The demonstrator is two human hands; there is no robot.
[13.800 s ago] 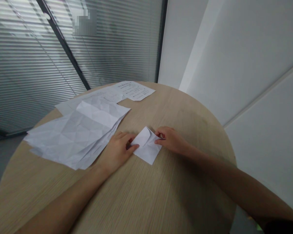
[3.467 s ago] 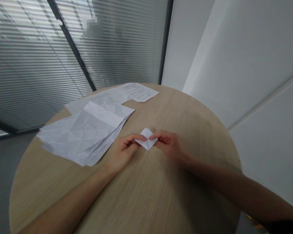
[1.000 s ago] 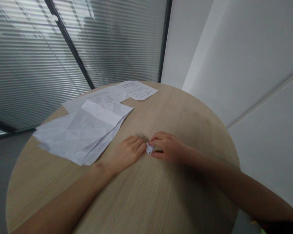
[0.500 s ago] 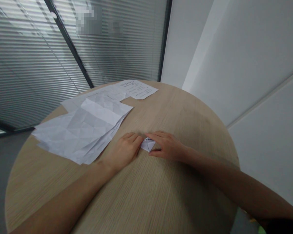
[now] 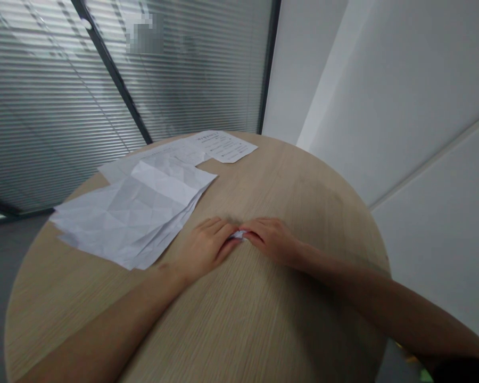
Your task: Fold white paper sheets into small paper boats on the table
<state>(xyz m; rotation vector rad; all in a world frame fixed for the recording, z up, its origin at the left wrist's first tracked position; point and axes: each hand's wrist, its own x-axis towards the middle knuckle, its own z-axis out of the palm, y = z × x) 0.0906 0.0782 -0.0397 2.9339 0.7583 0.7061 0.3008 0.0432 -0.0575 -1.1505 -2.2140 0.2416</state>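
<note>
A small piece of folded paper lies between my two hands at the middle of the table. Its near side is pinched by the thumb and fingers of my left hand. From the other side my right hand closes on it, thumb and fingertips meeting close to the left ones. Only a thin white strip of the paper shows; the fingers cover the rest.
A pile of creased white sheets spreads over the left of the round wooden table. Behind it lies a printed sheet near the far edge. Glass with blinds and a white wall stand beyond.
The folded paper, a wider piece with dark lines half a second ago, is now mostly covered. Both thumbs have moved in against it, and the right fingers have closed.
</note>
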